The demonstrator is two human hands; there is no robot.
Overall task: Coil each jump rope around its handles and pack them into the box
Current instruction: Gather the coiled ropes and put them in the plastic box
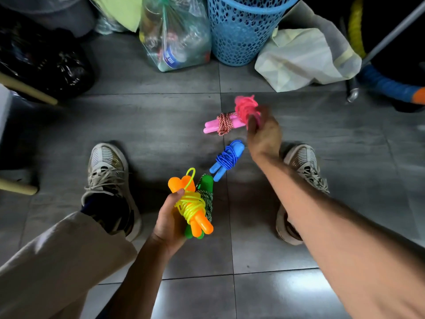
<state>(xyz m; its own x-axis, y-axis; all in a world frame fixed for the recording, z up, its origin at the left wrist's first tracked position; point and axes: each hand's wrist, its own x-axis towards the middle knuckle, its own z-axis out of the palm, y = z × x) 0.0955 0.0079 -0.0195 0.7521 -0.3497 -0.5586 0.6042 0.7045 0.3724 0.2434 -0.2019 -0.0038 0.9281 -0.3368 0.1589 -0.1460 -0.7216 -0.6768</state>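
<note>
Head view, looking down at a grey tiled floor (142, 125). Left hand (169, 221), lower centre of frame, fingers curled round two coiled ropes held side by side: an orange-handled rope (193, 203) wound in yellow-green cord, and a green-handled rope (205, 194) wound in speckled cord, touching it on its right. Right hand (264, 132), right of centre, blurred; fingers closed on a red-pink rope bundle (246, 108) that sticks out above the hand. Exact finger placement cannot be told through the blur. On the floor just left of that hand lies a pink-handled rope (220, 124), coiled in red-and-white cord. Below it, near the right wrist, a blue rope (227, 158), coiled round its handles, lying on the tile apart from the pink one. One sneaker at either side of the ropes. Upper frame: blue perforated basket (239, 35), clear plastic bag (174, 35) of bottles to its left, black bag (43, 63) at upper left. No box in view.
</note>
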